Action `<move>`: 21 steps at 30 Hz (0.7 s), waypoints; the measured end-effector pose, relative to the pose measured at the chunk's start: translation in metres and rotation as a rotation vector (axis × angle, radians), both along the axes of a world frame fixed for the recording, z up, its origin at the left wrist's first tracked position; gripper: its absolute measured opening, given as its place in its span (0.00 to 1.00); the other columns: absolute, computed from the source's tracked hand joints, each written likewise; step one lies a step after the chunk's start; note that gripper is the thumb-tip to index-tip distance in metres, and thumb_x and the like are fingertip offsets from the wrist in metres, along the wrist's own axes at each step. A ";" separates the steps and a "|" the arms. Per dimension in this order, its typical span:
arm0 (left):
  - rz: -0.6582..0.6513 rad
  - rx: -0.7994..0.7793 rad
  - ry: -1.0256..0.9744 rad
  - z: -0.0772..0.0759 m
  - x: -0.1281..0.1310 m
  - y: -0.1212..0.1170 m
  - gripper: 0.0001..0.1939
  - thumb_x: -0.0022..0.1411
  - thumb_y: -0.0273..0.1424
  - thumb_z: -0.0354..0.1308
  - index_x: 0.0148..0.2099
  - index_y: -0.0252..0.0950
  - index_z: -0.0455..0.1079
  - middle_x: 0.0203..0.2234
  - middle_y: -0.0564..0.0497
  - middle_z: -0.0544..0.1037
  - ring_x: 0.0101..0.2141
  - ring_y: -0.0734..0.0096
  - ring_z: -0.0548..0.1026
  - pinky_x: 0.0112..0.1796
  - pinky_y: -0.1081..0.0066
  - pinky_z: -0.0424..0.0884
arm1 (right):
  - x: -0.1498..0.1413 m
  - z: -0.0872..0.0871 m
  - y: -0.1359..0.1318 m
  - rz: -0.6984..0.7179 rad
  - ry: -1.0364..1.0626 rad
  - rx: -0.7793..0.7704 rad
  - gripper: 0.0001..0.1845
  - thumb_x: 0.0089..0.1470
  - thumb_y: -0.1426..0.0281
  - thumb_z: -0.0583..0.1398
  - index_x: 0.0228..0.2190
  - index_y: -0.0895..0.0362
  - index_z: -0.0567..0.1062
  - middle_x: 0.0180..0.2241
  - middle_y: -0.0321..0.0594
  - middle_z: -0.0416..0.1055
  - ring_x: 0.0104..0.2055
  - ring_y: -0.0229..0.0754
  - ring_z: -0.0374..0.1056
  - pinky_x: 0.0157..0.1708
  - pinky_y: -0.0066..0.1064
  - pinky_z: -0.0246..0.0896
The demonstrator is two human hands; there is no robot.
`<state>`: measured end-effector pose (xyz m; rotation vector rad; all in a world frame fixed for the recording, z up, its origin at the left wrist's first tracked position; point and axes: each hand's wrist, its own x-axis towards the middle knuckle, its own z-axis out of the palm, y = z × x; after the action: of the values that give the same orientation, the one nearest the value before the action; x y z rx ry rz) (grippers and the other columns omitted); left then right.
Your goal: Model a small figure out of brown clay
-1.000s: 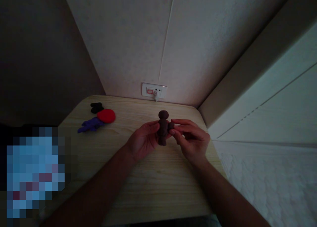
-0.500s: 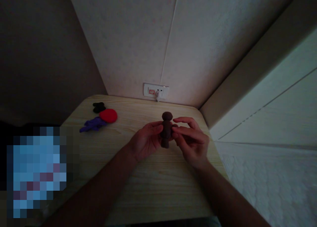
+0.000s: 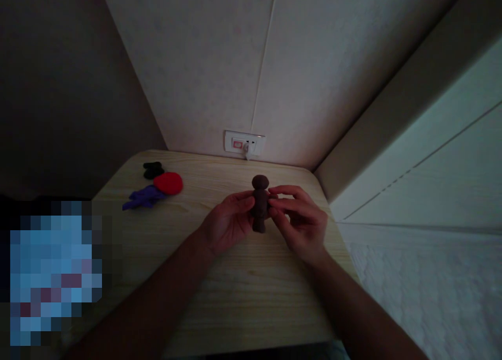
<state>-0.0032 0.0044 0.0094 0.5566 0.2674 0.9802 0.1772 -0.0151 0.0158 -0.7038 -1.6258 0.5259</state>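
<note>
A pale wood-grain worktop (image 3: 235, 307) with rounded far corners stands with its far edge against a light patterned wall (image 3: 196, 62), in dim light. A thin vertical line runs down the wall to a white socket plate (image 3: 228, 140), just above the middle of that edge; the plate bears a red-framed switch (image 3: 237, 145) and a plug (image 3: 247, 150). A pale panel (image 3: 443, 177) rises by the far right corner, and beyond the right edge spreads a white quilted surface (image 3: 415, 297). Past the left edge, a bluish patch (image 3: 55, 260) is too blurred to identify.

Near the far left corner lie a black piece (image 3: 153, 170), a flat, rounded red piece (image 3: 168, 183) and an irregular purple piece (image 3: 145, 197), close together, the red one touching the purple.

A brown figure (image 3: 260, 203) with a round head is held upright over the worktop, right of centre and nearer the far edge, between the two hands. The left hand (image 3: 229, 224) grasps it, thumb along its left side. The right hand (image 3: 304, 221) has thumb and fingertips bunched against its right side; whether they pinch anything is hidden.
</note>
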 end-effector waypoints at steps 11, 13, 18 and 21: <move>0.019 -0.064 -0.032 0.003 0.001 -0.001 0.08 0.62 0.25 0.69 0.43 0.28 0.85 0.40 0.42 0.88 0.40 0.63 0.87 0.50 0.67 0.83 | -0.001 0.002 0.000 -0.040 0.034 0.026 0.15 0.62 0.77 0.68 0.45 0.46 0.87 0.46 0.45 0.84 0.47 0.46 0.82 0.35 0.34 0.80; 0.031 -0.083 -0.040 0.005 0.001 -0.002 0.07 0.65 0.23 0.66 0.42 0.27 0.85 0.40 0.41 0.88 0.41 0.62 0.87 0.51 0.65 0.83 | -0.001 0.003 0.000 -0.043 0.054 0.021 0.16 0.61 0.77 0.69 0.45 0.45 0.88 0.47 0.44 0.85 0.46 0.46 0.82 0.32 0.32 0.78; 0.026 -0.101 -0.031 0.005 0.000 -0.002 0.08 0.65 0.22 0.64 0.42 0.27 0.85 0.40 0.42 0.88 0.43 0.60 0.87 0.59 0.58 0.79 | -0.002 0.002 -0.002 -0.033 0.102 -0.026 0.15 0.60 0.78 0.69 0.43 0.45 0.88 0.47 0.43 0.85 0.41 0.44 0.82 0.24 0.29 0.73; -0.011 -0.042 -0.044 0.001 0.000 -0.002 0.08 0.62 0.25 0.69 0.43 0.27 0.85 0.38 0.43 0.88 0.41 0.60 0.87 0.59 0.58 0.79 | -0.002 -0.001 -0.002 -0.030 0.135 -0.053 0.14 0.61 0.77 0.70 0.41 0.45 0.88 0.47 0.42 0.85 0.39 0.43 0.82 0.24 0.29 0.72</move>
<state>-0.0032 0.0025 0.0108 0.4973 0.2452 0.9732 0.1756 -0.0171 0.0152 -0.7157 -1.4784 0.5843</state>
